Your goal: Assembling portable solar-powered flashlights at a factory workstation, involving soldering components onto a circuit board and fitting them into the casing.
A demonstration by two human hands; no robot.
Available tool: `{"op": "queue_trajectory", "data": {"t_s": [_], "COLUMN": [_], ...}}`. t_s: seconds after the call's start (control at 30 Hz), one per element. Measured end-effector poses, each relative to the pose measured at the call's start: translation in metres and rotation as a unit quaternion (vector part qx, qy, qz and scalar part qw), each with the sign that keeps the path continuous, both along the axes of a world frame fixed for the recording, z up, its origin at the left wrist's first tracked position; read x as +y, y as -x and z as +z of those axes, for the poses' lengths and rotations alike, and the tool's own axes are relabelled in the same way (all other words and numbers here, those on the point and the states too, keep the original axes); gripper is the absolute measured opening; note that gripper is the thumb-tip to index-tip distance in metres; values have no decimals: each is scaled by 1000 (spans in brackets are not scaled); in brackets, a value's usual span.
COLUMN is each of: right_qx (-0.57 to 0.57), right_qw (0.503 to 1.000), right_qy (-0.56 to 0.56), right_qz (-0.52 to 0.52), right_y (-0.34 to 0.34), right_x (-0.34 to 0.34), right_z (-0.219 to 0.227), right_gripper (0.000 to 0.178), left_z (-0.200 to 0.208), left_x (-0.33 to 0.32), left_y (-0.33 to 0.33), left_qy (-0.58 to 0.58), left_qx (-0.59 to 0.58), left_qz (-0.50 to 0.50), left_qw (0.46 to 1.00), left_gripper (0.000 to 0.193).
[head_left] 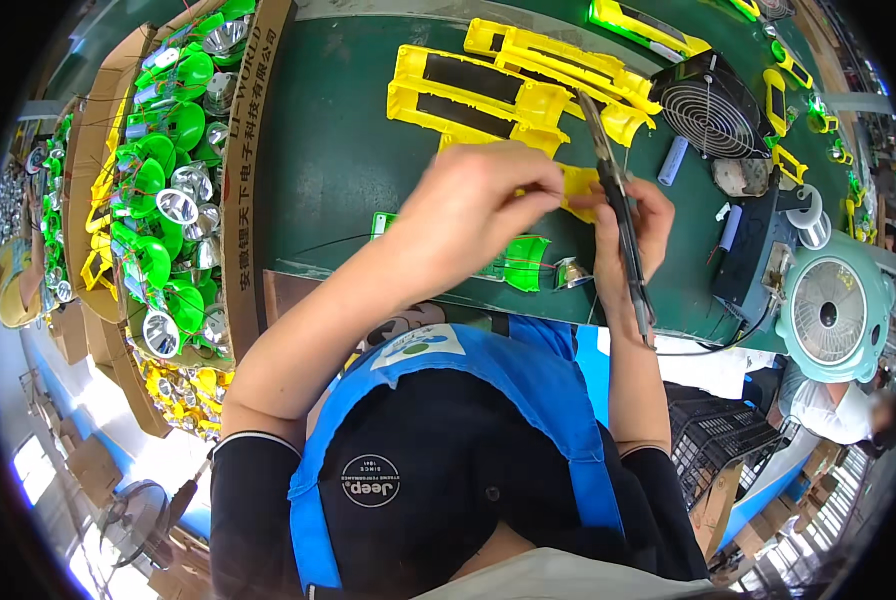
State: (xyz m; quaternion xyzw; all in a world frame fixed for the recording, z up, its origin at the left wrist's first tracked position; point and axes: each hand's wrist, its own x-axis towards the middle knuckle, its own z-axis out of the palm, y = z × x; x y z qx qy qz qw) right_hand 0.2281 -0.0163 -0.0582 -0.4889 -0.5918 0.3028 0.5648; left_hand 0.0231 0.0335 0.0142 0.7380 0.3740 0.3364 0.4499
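My right hand (640, 225) is closed around a soldering iron (626, 225), its metal end pointing away from me and its cord trailing from the near end. Between my two hands sits a small yellow plastic piece (578, 188), partly covered by fingers. My left hand (488, 205) reaches across beside it, thumb and fingers pinched together; what they grip is hidden. Below the hands, on the green table (333, 130), lies a green lamp housing (525, 262) with wires and a small silver reflector (572, 272). Several yellow plastic shells (478, 90) with dark strips lie just beyond.
At left stands a cardboard box (251, 150) full of green lamp heads with reflectors. To the right are a black fan (710, 108), a blue battery cell (674, 160), a dark soldering station (750, 265), a solder spool (806, 208) and a mint-green fan (830, 308).
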Motion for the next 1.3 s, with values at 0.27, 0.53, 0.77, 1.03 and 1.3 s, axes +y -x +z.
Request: {"op": "queue_trajectory", "data": {"t_s": [0.27,0.53,0.77,1.03,1.3], "right_qx": [-27,164,153,141,129], "right_qw": [998,973,948,934,930], "right_qy": [-45,163,275,321,337], "right_qz": [-38,12,45,65,75], "right_y": [-25,-35,-34,-34,-32], "right_x": [-40,-32,-16,-4,-2], "right_z": [-1,39,38,37,39], "right_gripper": [41,37,21,20,18], "left_z": [-11,-21,-18,-21,-19], "left_x": [-6,-5,-1,9,10], "left_y": [17,30,22,7,7], "left_qy": [238,-189,-181,-228,-246], "left_qx": [-211,127,208,333,364], "left_qz": [46,46,9,-36,-63], "left_qw": [947,973,961,914,896], "left_gripper": [18,12,8,3,3]}}
